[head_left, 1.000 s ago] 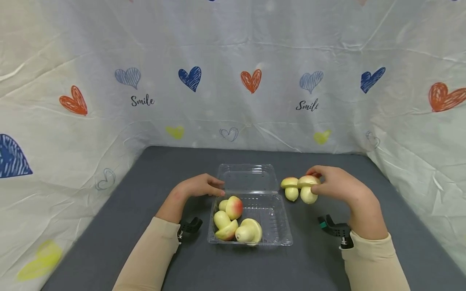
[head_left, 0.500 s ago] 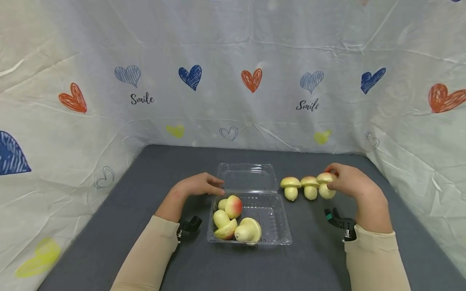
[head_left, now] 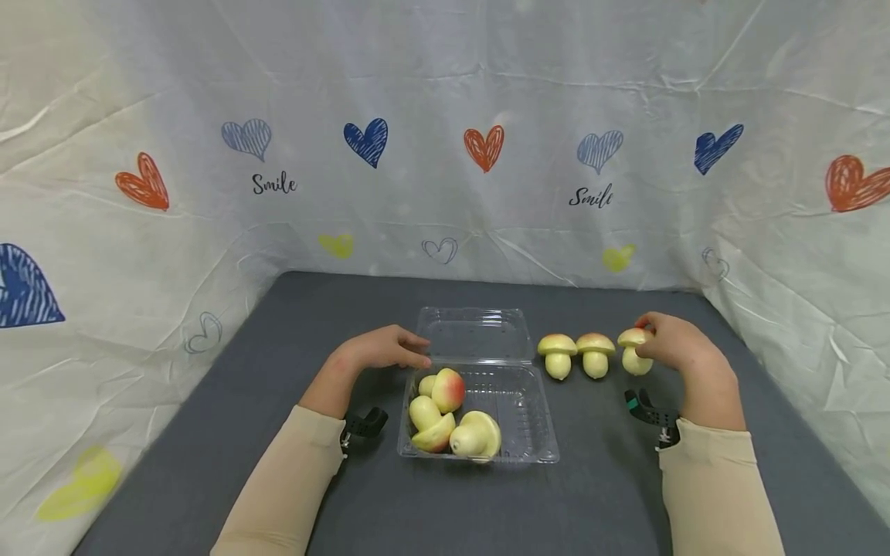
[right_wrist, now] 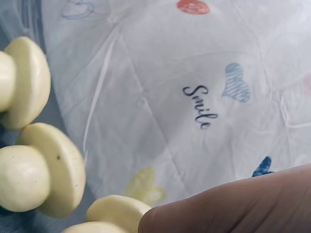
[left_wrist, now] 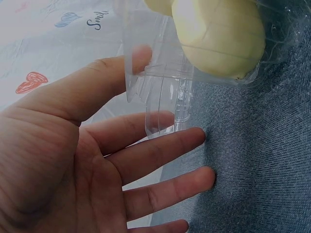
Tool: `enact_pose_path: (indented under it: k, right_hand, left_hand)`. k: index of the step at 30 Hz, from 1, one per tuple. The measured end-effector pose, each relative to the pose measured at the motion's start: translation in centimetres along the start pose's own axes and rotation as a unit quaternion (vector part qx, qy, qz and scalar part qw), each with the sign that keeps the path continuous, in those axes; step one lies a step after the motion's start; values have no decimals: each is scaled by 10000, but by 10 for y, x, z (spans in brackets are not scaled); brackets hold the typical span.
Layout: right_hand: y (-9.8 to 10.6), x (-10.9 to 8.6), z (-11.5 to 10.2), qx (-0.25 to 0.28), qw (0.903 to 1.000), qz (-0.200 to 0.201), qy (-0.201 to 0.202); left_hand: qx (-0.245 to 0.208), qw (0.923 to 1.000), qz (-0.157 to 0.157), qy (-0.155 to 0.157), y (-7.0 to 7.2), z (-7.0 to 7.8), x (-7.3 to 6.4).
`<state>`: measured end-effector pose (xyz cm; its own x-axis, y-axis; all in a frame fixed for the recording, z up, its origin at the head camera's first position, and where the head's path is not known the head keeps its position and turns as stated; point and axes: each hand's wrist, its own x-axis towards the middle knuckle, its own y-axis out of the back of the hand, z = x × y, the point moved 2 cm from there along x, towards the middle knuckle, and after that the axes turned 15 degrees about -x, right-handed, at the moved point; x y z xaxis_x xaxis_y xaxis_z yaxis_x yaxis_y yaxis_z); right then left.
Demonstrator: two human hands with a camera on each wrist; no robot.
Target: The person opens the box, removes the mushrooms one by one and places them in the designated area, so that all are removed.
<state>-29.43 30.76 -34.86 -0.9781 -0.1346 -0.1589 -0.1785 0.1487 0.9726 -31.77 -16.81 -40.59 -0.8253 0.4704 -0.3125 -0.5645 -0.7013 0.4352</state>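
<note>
My right hand (head_left: 684, 351) pinches the cap of a pale yellow toy mushroom (head_left: 634, 353) at the right end of a row. Left of it stand two more toy mushrooms (head_left: 594, 357) (head_left: 558, 357), side by side with caps up. In the right wrist view my thumb (right_wrist: 233, 204) lies against the nearest mushroom's cap (right_wrist: 119, 212); the other fingers are out of sight. My left hand (head_left: 378, 349), fingers loosely extended, is at the upper left corner of a clear plastic clamshell box (head_left: 518, 409). In the left wrist view its thumb tip (left_wrist: 142, 57) shows through the plastic.
Several yellow toy mushrooms with reddish caps (head_left: 446, 391) lie tilted in the left part of the box. The box's lid (head_left: 473, 336) is folded back on the dark grey table (head_left: 445, 510). A white printed sheet (head_left: 445, 77) encloses the back and sides.
My right hand has moved right with a mushroom, leaving a gap between it and the middle one. The other mushroom in the row has come into view. My left hand stays by the box.
</note>
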Motion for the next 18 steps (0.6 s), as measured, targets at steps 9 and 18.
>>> enact_pose_path:
  k: [9,18]
  right_hand:
    - [-19,17,15,68,9999,-16,80]
    - [-30,25,20,22,10000,47,84]
  left_hand:
    - [-21,10000,14,-8,0,-1,2]
    - [27,10000,-22,-22,0,1,1]
